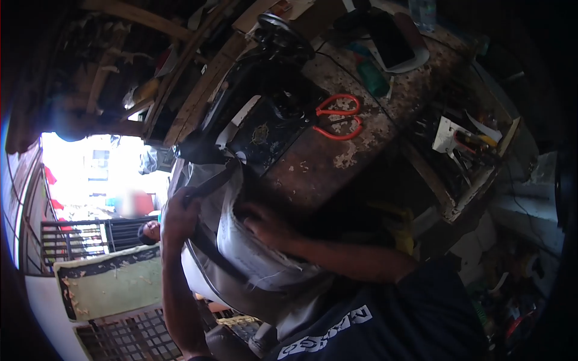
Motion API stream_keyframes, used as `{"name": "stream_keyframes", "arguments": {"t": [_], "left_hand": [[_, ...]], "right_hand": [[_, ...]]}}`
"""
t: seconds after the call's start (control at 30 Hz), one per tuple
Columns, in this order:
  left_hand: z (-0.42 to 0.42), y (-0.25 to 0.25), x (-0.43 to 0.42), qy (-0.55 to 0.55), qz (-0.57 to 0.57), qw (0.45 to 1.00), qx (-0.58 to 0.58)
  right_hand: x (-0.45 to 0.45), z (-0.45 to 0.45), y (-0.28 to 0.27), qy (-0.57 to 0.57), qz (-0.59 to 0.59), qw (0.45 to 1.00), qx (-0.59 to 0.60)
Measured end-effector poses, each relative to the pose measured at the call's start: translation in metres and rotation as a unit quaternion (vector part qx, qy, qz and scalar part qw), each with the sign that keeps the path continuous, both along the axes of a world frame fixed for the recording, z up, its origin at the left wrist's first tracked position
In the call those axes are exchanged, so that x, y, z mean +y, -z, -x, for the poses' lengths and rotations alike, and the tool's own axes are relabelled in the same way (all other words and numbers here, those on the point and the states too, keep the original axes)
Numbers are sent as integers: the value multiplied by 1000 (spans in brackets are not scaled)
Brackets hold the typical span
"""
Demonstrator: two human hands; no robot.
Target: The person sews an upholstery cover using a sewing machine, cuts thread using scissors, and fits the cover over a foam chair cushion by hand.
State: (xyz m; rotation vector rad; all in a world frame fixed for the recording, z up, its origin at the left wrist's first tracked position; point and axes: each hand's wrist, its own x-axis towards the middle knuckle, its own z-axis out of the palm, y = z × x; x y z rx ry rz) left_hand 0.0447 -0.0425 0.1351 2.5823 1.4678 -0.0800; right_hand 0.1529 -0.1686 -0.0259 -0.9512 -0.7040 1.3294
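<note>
A large grey-white fabric piece [238, 246] with a dark strap [220, 259] hangs over the front of a black sewing machine [265, 114]. My left hand [180, 213] is closed around the fabric and strap at its left edge, just below the needle end of the machine. With fingers curled, my right hand [265, 227] holds the inner, raw edge of the same fabric, close to the table's front. Deep shadow hides some of its fingertips. Orange-handled scissors [340, 117] lie on the worn table beside the machine.
On the worn tabletop [301, 180] are a dark phone [391, 45] and a green item [372, 78]. An open drawer [451, 207] of tools juts out at the right. The handwheel [280, 33] stands at the top. A person [150, 231] is in the left background.
</note>
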Motion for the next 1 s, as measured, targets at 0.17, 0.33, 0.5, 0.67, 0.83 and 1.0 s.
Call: {"name": "stream_keyframes", "arguments": {"t": [0.17,0.33,0.5,0.67,0.83,1.0], "left_hand": [[-39,6,-12,-16,85,993,82],[5,72,58,233,5,954,190],[2,66,41,182,-20,978,104],[-27,49,10,95,-34,985,140],[-35,56,-20,-17,46,999,3],[-15,82,-37,-30,54,996,-62]], "right_hand": [[22,15,-18,-43,-80,993,-75],[16,5,-7,-20,-173,976,-135],[22,16,21,40,-93,991,-84],[20,36,27,7,-112,993,-22],[6,48,24,-92,-105,988,-68],[-30,29,36,-352,-74,902,-239]]}}
